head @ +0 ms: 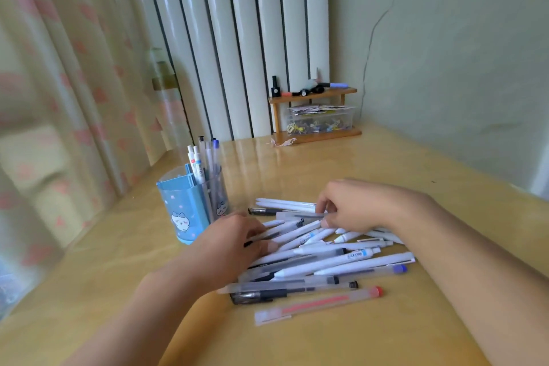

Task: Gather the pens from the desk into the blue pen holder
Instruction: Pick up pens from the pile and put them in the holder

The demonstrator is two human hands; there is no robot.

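A heap of several pens (pixel 323 258), mostly white or frosted, lies on the yellow desk (pixel 386 172). The frosted pen with a red cap (pixel 319 303) is nearest to me. The blue pen holder (pixel 185 211) with a cat picture stands left of the heap, several pens upright in it. My left hand (pixel 234 244) rests on the heap's left side, fingers pinching a thin frosted pen (pixel 261 237). My right hand (pixel 356 205) sits at the heap's far side, fingertips closing on a frosted pen (pixel 297 215).
A small wooden shelf (pixel 315 116) stands at the back against the radiator, with markers on top and a clear box of small items under it. A curtain hangs along the left. The wall runs along the desk's right side.
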